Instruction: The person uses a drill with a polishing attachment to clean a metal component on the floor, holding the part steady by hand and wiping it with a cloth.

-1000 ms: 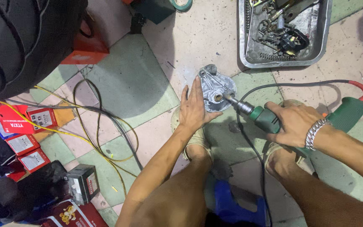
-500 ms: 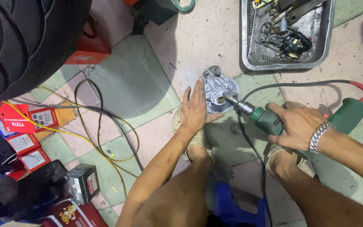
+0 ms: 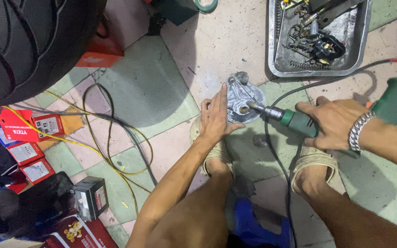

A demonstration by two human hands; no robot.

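Head view: left hand (image 3: 217, 117) lies flat, pinning the casting (image 3: 243, 97) to the floor (image 3: 152, 92); right hand (image 3: 334, 123) grips the drill (image 3: 295, 120), bit in its bore.

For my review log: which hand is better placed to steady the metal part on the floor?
Left. The left hand already lies flat against the metal part, while the right hand grips the green power tool.

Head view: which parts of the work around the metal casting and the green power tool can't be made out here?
- The tool bit of the green power tool: its tip is sunk in the bore of the metal casting.
- Casting's left edge: covered by the left hand.
- Tool's grip: wrapped by the right hand.
- Small parts in the metal tray: too small and tangled; the tray's top is cut off by the frame.
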